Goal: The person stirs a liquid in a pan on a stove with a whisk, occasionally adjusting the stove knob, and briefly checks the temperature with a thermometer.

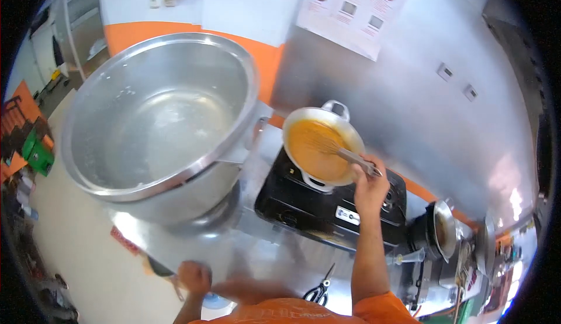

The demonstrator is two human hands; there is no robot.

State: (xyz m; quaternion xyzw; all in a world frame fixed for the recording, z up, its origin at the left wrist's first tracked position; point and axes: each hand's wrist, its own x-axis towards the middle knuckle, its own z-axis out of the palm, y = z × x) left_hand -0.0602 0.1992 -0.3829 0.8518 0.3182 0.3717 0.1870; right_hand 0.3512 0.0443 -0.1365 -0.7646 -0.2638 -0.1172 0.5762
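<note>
Head view is showing the right grip (371,186) grasping the whisk (349,156) by its handle, wires sitting in orange liquid (318,163) inside the pan (353,139) on the stove (280,196); gentle, even sweeps are probably serving best, sparing the rim; the left grip (194,276) is lying left of the stove near the worktop (251,248), its hold impossible to tell; the stove's label (347,215) and the poster (353,8) above are showing print too blurred to read.

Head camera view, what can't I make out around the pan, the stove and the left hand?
- Whisk tips, head view: lost in the orange liquid.
- Any flame on the stove, head view: covered by the pan.
- Left hand, head view: blurred, so whether it holds anything is unclear.
- Wall poster print, head view: too small; top cut off by the edge.
</note>
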